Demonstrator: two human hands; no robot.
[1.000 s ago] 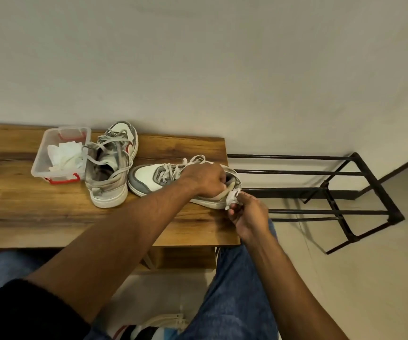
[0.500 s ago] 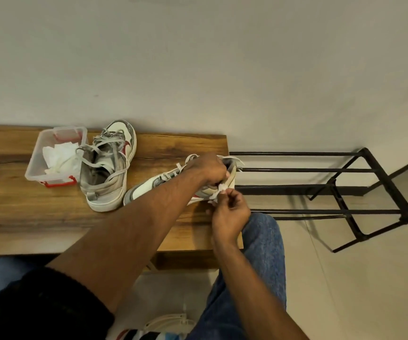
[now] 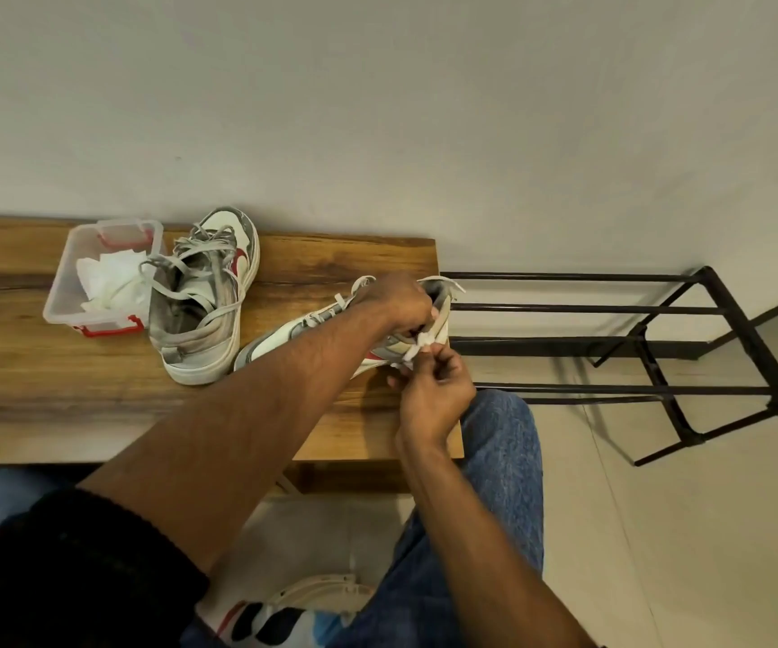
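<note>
A white and grey sneaker (image 3: pixel 279 341) with a red logo is tipped up at its heel near the right end of the wooden table (image 3: pixel 50 390). My left hand (image 3: pixel 396 306) grips the sneaker at its collar. My right hand (image 3: pixel 433 395) pinches a small white wipe (image 3: pixel 417 346) against the heel side of that sneaker. A second sneaker (image 3: pixel 204 311) of the same kind stands with loose grey laces further left, its toe toward the wall.
A clear plastic box (image 3: pixel 66 292) with red clasps holds white wipes, left of the second sneaker. A black metal rack (image 3: pixel 686 348) stands on the floor to the right of the table. My knees in blue jeans are below the table edge.
The sneaker under my left hand has been lifted at the heel and turned. My right hand moved up and left, bringing the wipe onto the heel.
</note>
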